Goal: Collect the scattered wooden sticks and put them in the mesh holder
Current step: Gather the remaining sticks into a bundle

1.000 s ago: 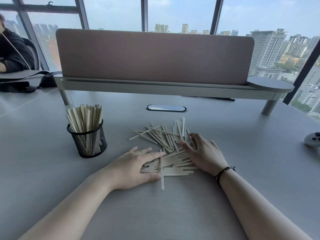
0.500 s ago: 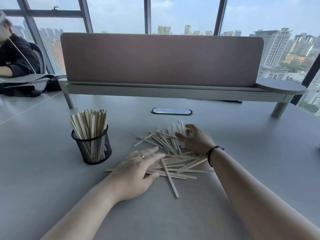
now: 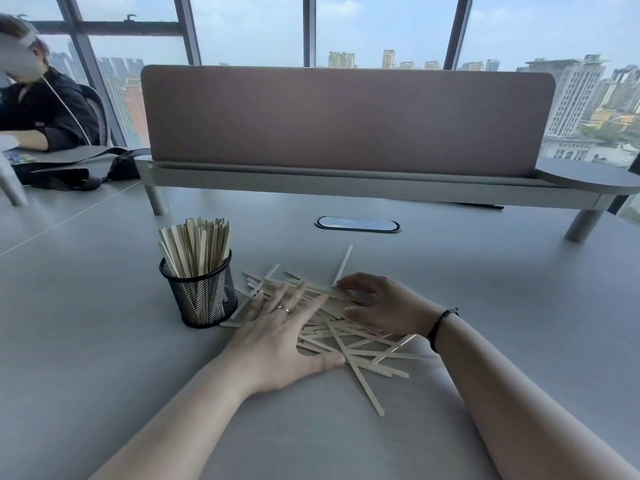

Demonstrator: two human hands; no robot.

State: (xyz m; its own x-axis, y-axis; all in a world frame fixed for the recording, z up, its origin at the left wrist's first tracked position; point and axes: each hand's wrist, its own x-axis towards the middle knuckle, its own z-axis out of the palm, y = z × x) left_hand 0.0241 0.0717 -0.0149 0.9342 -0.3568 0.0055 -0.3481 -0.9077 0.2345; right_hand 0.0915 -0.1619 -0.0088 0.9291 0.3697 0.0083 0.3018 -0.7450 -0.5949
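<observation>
A heap of pale wooden sticks [image 3: 360,344] lies on the grey desk, right of a black mesh holder [image 3: 201,296] that stands upright with several sticks in it. My left hand [image 3: 280,337] rests flat on the heap's left side, fingers spread, a ring on one finger. My right hand [image 3: 384,306] cups the heap's far right side with curved fingers touching the sticks; a black band sits on its wrist. Neither hand has lifted a stick. One stick [image 3: 343,263] pokes out behind the heap.
A brown desk divider on a raised grey shelf [image 3: 346,183] spans the back. A cable port [image 3: 357,224] is set into the desk behind the heap. Another person sits at the far left beside a black bag [image 3: 104,166].
Both hands have pushed the sticks together and leftward toward the holder. The spread-out fan is now a tighter heap, and my right hand has come in from the far side.
</observation>
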